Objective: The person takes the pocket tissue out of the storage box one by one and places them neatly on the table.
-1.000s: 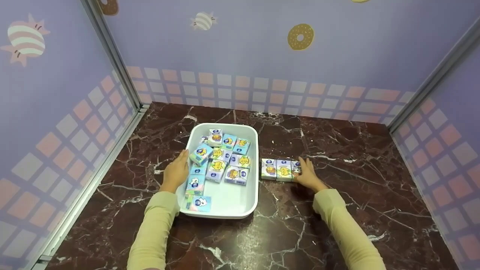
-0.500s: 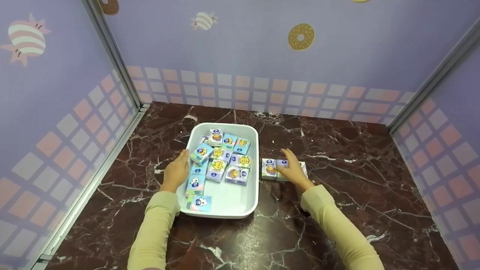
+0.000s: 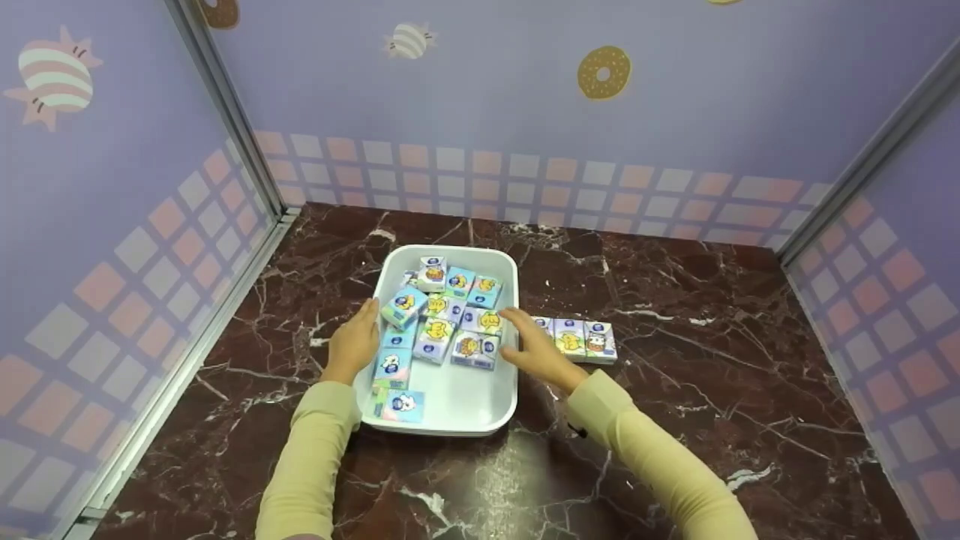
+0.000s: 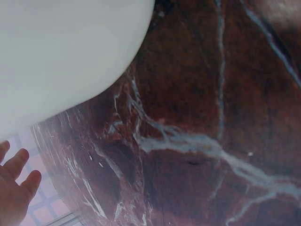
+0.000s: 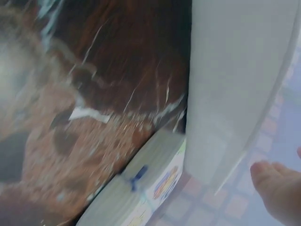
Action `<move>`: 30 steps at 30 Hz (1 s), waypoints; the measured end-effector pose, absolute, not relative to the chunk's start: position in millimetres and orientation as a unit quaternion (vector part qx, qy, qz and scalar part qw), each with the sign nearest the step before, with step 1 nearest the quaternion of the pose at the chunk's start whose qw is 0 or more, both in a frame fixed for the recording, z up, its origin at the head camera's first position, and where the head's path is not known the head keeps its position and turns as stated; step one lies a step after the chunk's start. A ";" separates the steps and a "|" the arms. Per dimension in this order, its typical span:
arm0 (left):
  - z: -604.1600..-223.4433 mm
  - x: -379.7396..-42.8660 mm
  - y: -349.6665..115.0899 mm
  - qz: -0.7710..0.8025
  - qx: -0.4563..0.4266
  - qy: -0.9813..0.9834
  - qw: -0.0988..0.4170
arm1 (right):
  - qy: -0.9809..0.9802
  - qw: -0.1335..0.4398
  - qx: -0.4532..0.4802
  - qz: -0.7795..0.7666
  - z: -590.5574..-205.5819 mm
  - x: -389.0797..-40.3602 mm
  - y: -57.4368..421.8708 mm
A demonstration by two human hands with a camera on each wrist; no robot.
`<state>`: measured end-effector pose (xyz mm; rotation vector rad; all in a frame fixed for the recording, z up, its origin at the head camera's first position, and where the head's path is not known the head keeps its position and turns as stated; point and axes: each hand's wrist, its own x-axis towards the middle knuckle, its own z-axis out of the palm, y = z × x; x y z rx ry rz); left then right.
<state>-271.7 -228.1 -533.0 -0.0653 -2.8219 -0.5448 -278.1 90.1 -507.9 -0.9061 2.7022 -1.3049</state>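
A white plastic tray stands on the dark marbled surface, holding several small tissue packs with cartoon prints in blue, lilac and white. My left hand rests against the tray's left rim with its fingers extended; in the left wrist view its fingertips show beside the white wall. Over the right rim, my right hand reaches with thumb and fingers spread apart and nothing visible between them. Beneath and right of it, a row of three tissue packs lies beside the tray, the leftmost partly hidden by the hand.
Purple panels with printed sweets and a tile pattern enclose the surface at the back and both sides. A metal rail runs along the left edge. Bare marbled surface extends right of the pack row.
My right hand has moved left from the right end of the pack row, across the packs, to the tray's right rim. The packs and my left hand have stayed in place.
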 end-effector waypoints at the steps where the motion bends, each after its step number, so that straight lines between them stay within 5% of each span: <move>1: -532.9 -271.8 -228.1 -0.187 -0.024 -0.973 0.135 | 0.861 0.011 -0.297 -0.413 -508.0 -277.0 86.8; 11: -531.7 -271.9 -228.9 -0.191 -0.016 -0.974 0.119 | 0.896 0.051 -0.336 -0.286 -511.1 -276.9 62.5; 30: -532.9 -273.8 -229.7 -0.186 -0.013 -0.977 0.100 | 0.949 -0.041 -0.312 0.024 -531.2 -277.1 46.2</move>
